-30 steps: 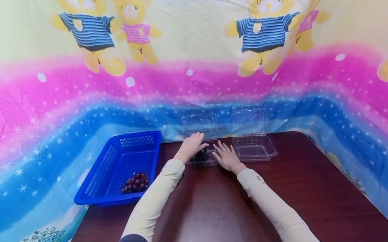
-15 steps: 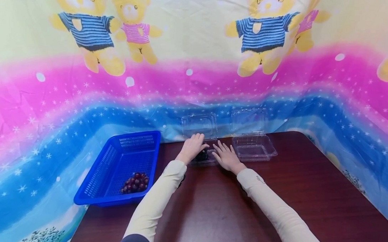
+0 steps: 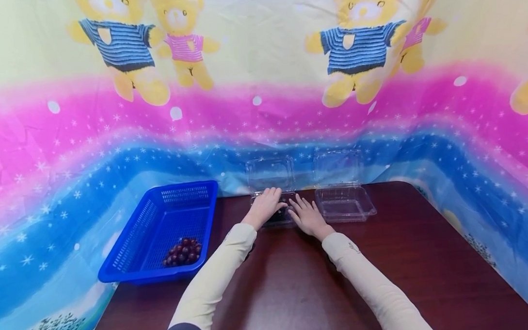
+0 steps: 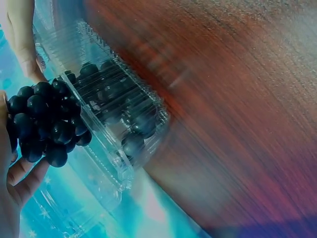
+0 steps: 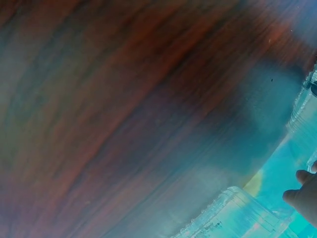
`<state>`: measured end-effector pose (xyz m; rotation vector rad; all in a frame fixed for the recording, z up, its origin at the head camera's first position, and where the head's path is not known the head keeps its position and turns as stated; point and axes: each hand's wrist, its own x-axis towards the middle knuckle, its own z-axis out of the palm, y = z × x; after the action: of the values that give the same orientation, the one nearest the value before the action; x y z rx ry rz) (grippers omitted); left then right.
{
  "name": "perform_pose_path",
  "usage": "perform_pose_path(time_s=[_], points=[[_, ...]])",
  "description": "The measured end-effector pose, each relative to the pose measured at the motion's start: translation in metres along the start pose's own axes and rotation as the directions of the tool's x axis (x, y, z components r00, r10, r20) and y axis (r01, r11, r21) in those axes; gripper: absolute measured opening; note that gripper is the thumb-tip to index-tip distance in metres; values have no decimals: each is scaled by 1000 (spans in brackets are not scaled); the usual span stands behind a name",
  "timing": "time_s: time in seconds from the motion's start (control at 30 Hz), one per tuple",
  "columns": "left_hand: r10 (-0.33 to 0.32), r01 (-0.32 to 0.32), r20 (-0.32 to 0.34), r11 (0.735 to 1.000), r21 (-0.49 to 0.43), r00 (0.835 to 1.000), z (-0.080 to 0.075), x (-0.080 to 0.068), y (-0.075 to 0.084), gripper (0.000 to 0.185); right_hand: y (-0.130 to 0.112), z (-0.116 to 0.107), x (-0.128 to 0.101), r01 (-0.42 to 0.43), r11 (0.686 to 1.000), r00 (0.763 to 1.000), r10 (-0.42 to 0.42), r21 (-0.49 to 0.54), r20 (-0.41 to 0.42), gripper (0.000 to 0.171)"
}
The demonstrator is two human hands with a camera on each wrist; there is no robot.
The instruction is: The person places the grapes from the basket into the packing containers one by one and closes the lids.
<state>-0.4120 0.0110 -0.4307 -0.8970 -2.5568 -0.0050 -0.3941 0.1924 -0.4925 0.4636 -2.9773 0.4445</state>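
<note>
Dark grapes (image 4: 44, 121) in the left hand (image 3: 265, 207), at the rim of a clear container (image 3: 270, 172).
The left hand's fingers are curved round the bunch, which sits partly above the rim, with dark grapes also showing through the clear wall; the right hand (image 3: 308, 217) has its fingers spread and nearly straight, holding nothing, their tips at the container's right side, though whether they press on it I cannot tell; the container's lid stands raised at the back; just to the right is a second container (image 3: 345, 203), its lid raised likewise; well to the left, a blue basket (image 3: 170, 217) holds red grapes (image 3: 183, 252) in its near right corner; all stand on the dark reddish bench (image 3: 290, 280), before a printed cloth (image 3: 258, 126) with bears.
</note>
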Motion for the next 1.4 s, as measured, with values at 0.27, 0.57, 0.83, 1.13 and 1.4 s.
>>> perform_pose_path(time_s=[0.27, 0.57, 0.83, 1.13, 1.4], points=[[3, -3, -7, 1000, 6, 1000, 3, -7, -2, 36, 0, 2, -1, 2, 1000, 1000, -2, 0, -10, 55], [11, -11, -26, 1000, -6, 1000, 7, -9, -2, 36, -2, 1, -2, -3, 1000, 1000, 3, 1, 1, 56], [17, -16, -7, 1000, 12, 1000, 7, -12, -1, 38, -1, 2, -3, -6, 1000, 1000, 6, 18, 6, 56], [27, -27, -25, 1000, 8, 999, 8, -18, -5, 33, -1, 3, -2, -8, 1000, 1000, 8, 22, -9, 55], [13, -13, 10, 1000, -1, 1000, 9, -19, -4, 32, 0, 4, -1, -2, 1000, 1000, 3, 13, -31, 53]])
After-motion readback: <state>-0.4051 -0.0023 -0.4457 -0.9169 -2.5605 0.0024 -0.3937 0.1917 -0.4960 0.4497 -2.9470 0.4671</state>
